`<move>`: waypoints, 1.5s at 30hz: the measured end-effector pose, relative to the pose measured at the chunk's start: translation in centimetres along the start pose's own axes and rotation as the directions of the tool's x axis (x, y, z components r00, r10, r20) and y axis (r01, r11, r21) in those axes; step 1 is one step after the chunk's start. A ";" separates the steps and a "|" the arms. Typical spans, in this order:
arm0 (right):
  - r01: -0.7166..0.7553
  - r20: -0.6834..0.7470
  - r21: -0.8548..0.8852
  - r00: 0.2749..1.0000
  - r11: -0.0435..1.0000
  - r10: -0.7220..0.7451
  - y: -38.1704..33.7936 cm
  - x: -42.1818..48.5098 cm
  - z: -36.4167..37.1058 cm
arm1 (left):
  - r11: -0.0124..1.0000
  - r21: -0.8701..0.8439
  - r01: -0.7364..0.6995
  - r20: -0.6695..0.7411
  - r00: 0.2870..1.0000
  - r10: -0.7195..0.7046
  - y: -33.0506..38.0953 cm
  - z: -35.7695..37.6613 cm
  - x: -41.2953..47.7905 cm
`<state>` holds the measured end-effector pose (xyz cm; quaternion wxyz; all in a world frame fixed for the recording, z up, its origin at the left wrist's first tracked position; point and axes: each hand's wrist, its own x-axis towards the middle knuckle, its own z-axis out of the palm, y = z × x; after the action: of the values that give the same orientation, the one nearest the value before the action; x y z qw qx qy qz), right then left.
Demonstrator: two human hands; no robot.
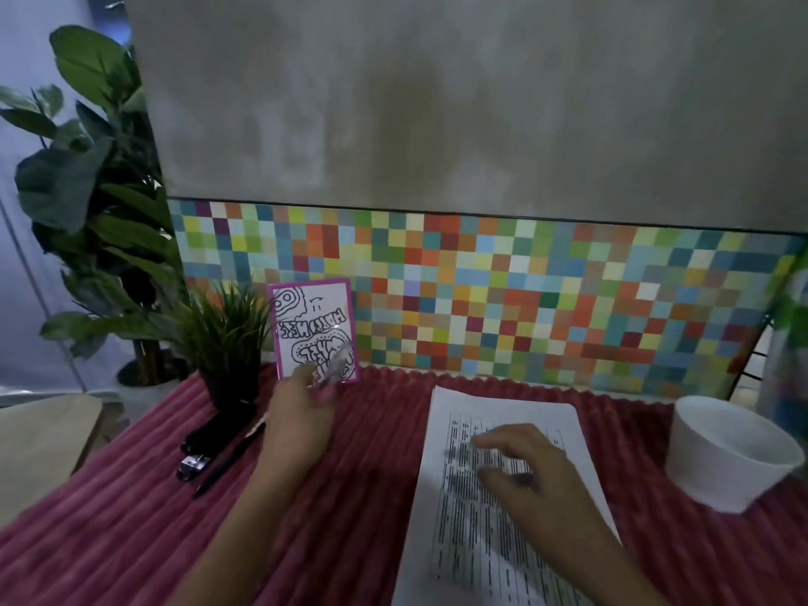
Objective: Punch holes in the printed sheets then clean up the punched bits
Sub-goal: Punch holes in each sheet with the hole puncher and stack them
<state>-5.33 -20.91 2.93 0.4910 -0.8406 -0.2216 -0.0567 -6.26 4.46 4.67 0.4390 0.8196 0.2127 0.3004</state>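
The printed sheets point(503, 531) lie as a stack on the red ribbed cloth, right of centre, covered in rows of dark text. My right hand point(529, 474) rests on them with its fingers spread and fairly straight. My left hand point(297, 424) is raised at the back left, in front of a pink-edged card point(312, 330). Its fingertips pinch a small silvery tool point(334, 365), motion-blurred, so I cannot tell what kind it is. A black stapler-like device point(194, 459) lies on the cloth left of that hand.
A black pen point(227, 463) lies beside the black device. A small potted grass plant point(227, 343) stands behind them, and a large leafy plant point(87, 190) is off the table's left side. A white paper cup point(734, 457) stands at the right. A coloured mosaic panel point(524, 295) backs the table.
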 end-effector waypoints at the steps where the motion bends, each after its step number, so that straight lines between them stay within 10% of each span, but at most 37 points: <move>1: -0.058 0.055 0.107 0.997 0.993 0.052 -0.7 0.3 0.4 | 0.947 -0.314 0.071 0.112 0.993 -0.037 2.0 0.0 -1.1; 4: -0.242 0.241 0.427 0.959 0.872 0.148 -1.9 1.4 1.9 | 0.573 -0.738 0.355 0.444 0.896 0.017 5.8 1.8 -4.0; 11: -0.148 0.041 0.680 0.985 0.718 0.165 -1.0 3.2 0.2 | 0.245 -0.853 0.461 0.510 0.835 0.204 8.6 5.9 -6.2; 24: 0.018 -0.080 0.810 0.994 0.586 0.079 1.5 6.2 -2.4 | 0.499 -0.832 0.242 0.435 0.843 0.316 7.8 7.9 -3.4; 32: -0.175 0.174 0.984 0.969 -0.010 0.176 0.3 7.9 -2.8 | 0.471 -0.881 -0.043 0.251 0.801 0.543 7.3 9.1 -1.1; 40: -0.312 0.299 0.950 0.882 -0.026 0.365 1.8 11.9 -1.5 | 0.588 -0.798 -0.131 0.235 0.831 0.504 4.4 13.2 -0.2; 45: -0.512 0.464 0.859 0.769 -0.012 0.440 3.6 14.9 -0.3 | 0.666 -0.354 -0.657 0.126 0.672 0.729 2.3 15.6 1.1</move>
<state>9.57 -17.94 4.87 0.8833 -0.3601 0.0796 0.2894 5.34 -5.35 0.21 0.4243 0.7993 -0.2213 0.3636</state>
